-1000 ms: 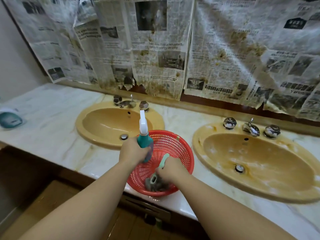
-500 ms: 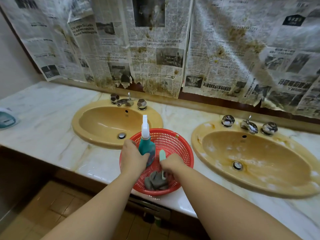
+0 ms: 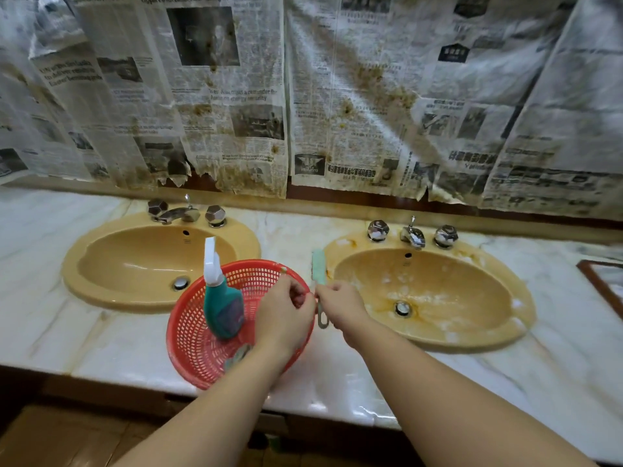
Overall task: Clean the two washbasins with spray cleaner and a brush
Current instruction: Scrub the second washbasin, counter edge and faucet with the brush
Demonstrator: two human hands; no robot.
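Observation:
Two yellow washbasins are set in a marble counter. The left basin (image 3: 101, 261) looks clean. The right basin (image 3: 448, 284) carries white foam and brown stains. A red basket (image 3: 188, 335) stands between them at the counter's front. In it the teal spray bottle (image 3: 223, 310) with a white trigger stands upright, free of both hands, beside a grey pad (image 3: 237, 357). My right hand (image 3: 342, 305) grips the handle of the light green brush (image 3: 319, 269), head pointing up. My left hand (image 3: 286, 310) hovers over the basket's right rim, its curled fingertips pinching the same handle.
Chrome taps (image 3: 183, 212) stand behind the left basin and another set of taps (image 3: 412, 234) behind the right. Stained newspaper (image 3: 354, 96) covers the wall. A dark frame (image 3: 601, 284) lies at the counter's right edge. The counter's front edge runs below the basket.
My left hand let go of the spray bottle, which now stands in the basket. My right hand lifted the brush out of the basket to the right, and my left hand moved across to it.

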